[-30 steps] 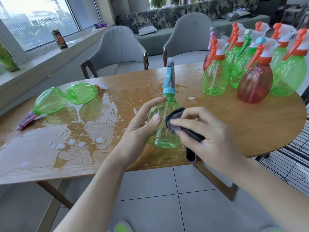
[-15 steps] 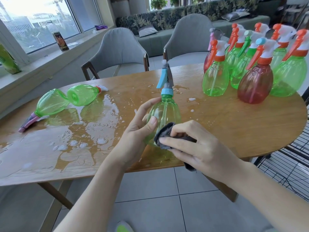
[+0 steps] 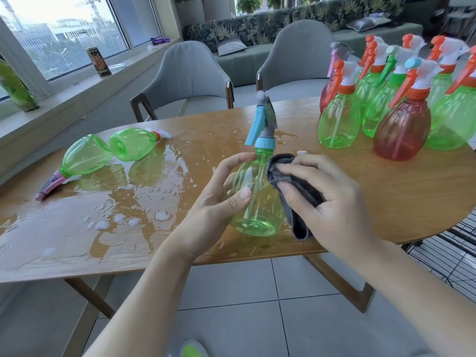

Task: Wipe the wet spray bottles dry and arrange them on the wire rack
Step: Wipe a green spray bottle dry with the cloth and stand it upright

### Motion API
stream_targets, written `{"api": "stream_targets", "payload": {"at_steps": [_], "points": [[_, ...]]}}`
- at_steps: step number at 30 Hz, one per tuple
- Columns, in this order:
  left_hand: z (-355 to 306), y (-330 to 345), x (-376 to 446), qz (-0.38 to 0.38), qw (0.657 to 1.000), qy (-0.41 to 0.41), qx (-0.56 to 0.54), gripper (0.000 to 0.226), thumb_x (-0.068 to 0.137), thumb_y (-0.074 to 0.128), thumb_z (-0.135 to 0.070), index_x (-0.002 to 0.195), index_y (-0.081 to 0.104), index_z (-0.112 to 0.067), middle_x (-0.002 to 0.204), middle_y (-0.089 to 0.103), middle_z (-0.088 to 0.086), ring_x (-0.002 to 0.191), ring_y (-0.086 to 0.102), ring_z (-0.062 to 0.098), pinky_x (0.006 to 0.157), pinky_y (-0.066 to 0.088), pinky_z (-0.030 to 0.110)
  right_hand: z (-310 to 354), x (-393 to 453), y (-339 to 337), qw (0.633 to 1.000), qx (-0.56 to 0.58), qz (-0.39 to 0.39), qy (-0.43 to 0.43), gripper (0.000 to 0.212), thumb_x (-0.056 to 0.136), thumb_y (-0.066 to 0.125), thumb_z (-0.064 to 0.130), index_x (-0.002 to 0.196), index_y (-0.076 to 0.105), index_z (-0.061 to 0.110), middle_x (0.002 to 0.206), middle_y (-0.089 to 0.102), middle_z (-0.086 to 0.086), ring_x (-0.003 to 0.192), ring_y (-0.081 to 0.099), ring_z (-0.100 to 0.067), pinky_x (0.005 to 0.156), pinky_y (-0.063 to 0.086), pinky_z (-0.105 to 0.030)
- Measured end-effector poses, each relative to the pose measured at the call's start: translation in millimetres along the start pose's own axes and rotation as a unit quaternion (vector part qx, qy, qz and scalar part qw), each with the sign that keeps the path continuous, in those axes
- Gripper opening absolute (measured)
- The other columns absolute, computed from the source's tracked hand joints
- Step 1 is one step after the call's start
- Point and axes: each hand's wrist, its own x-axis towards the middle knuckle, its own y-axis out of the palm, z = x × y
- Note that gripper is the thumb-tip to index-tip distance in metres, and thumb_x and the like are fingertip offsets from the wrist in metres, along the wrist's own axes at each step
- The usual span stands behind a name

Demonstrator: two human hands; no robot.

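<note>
Item: empty translucent green spray bottle [image 3: 257, 202], blue trigger, gripped in my left hand [image 3: 219, 202]; my right hand [image 3: 332, 199] presses grey cloth [image 3: 296, 199] against it.

Both forearms are bare from wrist to the frame's lower edge; no sleeve, cuff, watch, bracelet or ring is visible. The left hand [image 3: 216, 202] and the right hand [image 3: 332, 202] are ungloved. Fingernails are short, trimmed and unpainted; the left thumbnail shows plainly. At the bottom edge, one shoe toe [image 3: 192, 349] shows, grey with a bright green panel.
</note>
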Motion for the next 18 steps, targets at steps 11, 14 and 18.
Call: {"api": "stream_targets", "payload": {"at_steps": [11,14,18], "points": [[-1,4,1,-0.036,0.999,0.014,-0.012,0.05,0.096,0.075,-0.025,0.142,0.06,-0.037,0.147,0.06,0.015,0.128,0.062,0.035,0.109,0.05,0.05,0,10,4,1.0,0.011,0.017,0.001,0.023,0.095,0.071,0.015,0.117,0.077,0.008,0.111,0.068,-0.007,0.105,0.064,-0.011,0.094,0.048,-0.017],[0,7,4,-0.074,0.996,0.005,-0.056,0.047,0.099,0.064,-0.022,0.145,0.056,-0.031,0.132,0.067,0.015,0.113,0.069,0.031,0.089,0.058,0.041,2,-1,6,0.997,0.03,0.062,-0.034,0.021,0.091,0.076,0.014,0.111,0.079,0.007,0.107,0.067,-0.009,0.101,0.064,-0.011,0.093,0.048,-0.016],[-1,7,6,-0.109,0.993,-0.015,-0.044,0.047,0.1,0.062,-0.031,0.146,0.055,-0.034,0.136,0.068,0.016,0.121,0.067,0.038,0.094,0.059,0.046,5,-17,10,0.984,0.041,0.137,-0.102,0.019,0.093,0.075,0.007,0.112,0.079,0.007,0.107,0.065,-0.01,0.098,0.064,-0.018,0.087,0.054,-0.026]]}}
